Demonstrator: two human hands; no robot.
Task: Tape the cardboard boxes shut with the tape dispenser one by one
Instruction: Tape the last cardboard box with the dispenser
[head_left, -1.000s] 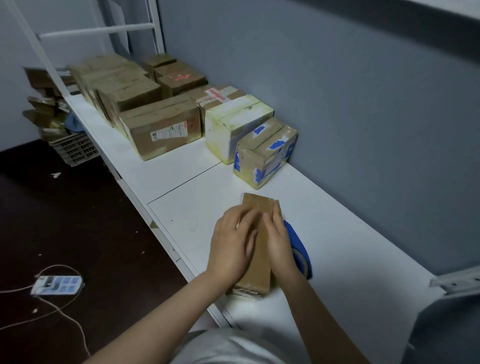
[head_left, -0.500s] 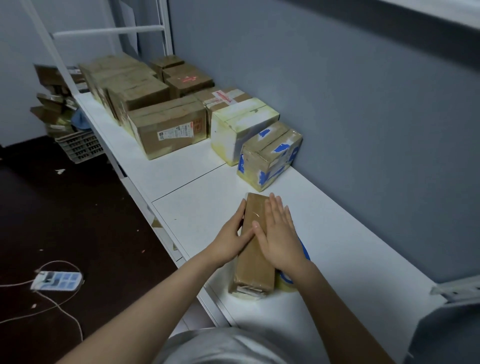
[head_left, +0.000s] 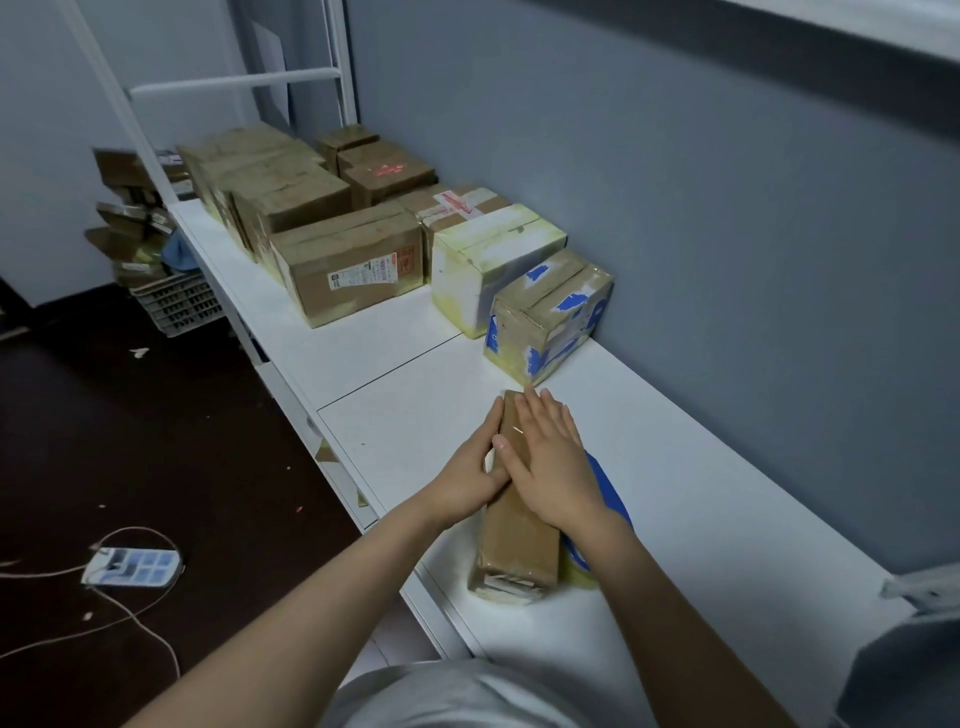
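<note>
Both hands press a narrow box on the white surface (head_left: 675, 467).
Left hand (head_left: 470, 475) flat against the narrow box (head_left: 519, 535) side, right hand (head_left: 556, 467) spread open on top; labels unreadable.

Dim, cool, even indoor light; soft faint shadows on the white desk (head_left: 675, 493). Wide-angle bending at edges. Slightly soft, grainy; dark floor (head_left: 130, 441) underexposed.

Long narrow brown box (head_left: 519, 540) lying flat near shelf edge, blue dispenser (head_left: 605, 493) just beside its right side, taped boxes (head_left: 550, 312) lining the wall beyond
</note>
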